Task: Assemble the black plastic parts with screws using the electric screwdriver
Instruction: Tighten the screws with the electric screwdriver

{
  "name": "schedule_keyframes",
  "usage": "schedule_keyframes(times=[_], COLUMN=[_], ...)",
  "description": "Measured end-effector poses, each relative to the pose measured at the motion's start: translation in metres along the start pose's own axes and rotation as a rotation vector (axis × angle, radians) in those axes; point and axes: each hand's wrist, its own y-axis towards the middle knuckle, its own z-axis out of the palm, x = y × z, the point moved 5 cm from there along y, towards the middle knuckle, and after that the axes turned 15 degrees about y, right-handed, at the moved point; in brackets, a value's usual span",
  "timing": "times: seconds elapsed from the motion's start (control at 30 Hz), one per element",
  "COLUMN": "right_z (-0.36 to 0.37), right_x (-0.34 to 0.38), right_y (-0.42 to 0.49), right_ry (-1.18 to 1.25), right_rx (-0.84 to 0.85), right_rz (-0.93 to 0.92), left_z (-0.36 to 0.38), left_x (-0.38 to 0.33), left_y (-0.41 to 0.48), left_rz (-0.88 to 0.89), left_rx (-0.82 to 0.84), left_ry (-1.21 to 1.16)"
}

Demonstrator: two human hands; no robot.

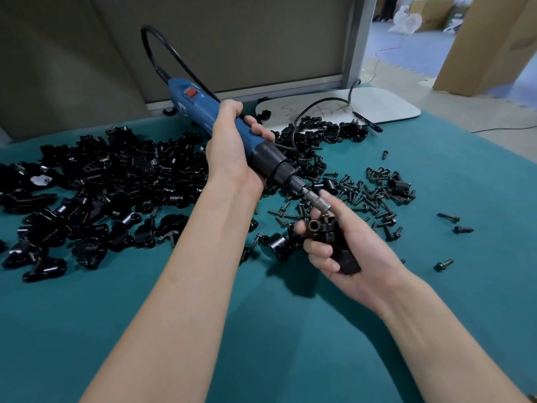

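Observation:
My left hand grips the blue electric screwdriver around its handle, its black nose and metal bit angled down to the right. My right hand holds a black plastic part in its curled fingers, palm up. The bit tip meets the top of this part beside a round socket. A big heap of black plastic parts lies on the left of the table. Loose black screws are scattered to the right of the hands.
The table is covered with teal cloth. A white board with a black cable lies at the back. The screwdriver's black cord loops upward before a grey partition. Cardboard boxes stand at the back right.

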Motion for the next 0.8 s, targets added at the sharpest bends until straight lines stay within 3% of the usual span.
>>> schedule_keyframes(times=[0.2,0.6,0.8], right_z=[-0.003,0.000,-0.005], right_x=[0.003,-0.001,0.004], right_y=[0.003,0.003,0.005], right_ry=[-0.320,-0.540,-0.541], right_rx=[-0.055,0.035,-0.035], right_rz=[-0.137,-0.273,-0.306], left_z=[0.005,0.008,0.004], left_x=[-0.007,-0.018,-0.016], left_y=[-0.004,-0.011,-0.008], left_rz=[0.098,0.225,0.223], left_rx=[0.045,0.096,0.069], left_ry=[0.153,0.398,0.333])
